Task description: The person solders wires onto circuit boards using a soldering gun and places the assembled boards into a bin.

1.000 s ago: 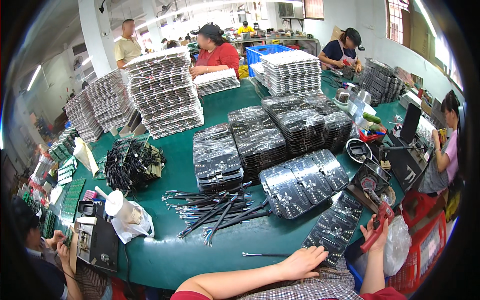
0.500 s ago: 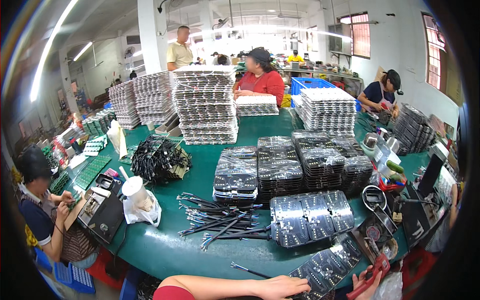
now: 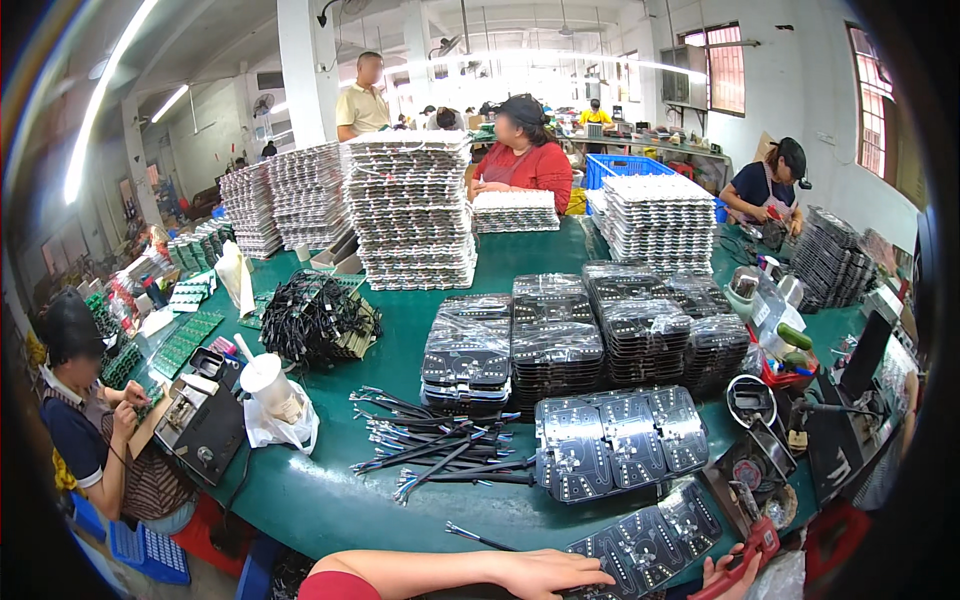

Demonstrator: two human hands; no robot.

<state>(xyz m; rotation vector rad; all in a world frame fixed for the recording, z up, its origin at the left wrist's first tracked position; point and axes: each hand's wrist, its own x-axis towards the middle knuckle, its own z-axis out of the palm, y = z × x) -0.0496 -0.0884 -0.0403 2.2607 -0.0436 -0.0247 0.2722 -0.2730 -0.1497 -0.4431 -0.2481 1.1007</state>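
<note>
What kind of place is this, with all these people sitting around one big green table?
Most likely an electronics assembly workshop. Black circuit boards lie in panels and bagged stacks on the green table, tall piles of pale trays stand behind, and bundles of short wires lie near the person's left hand.

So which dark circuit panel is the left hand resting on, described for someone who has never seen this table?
Start at the green worktable and follow its near edge to the person's left hand. The dark circuit panel lies flat under its fingertips, single and tilted. Unlike the bagged stacks of dark panels farther back, it is unwrapped and closest to the edge.
</note>
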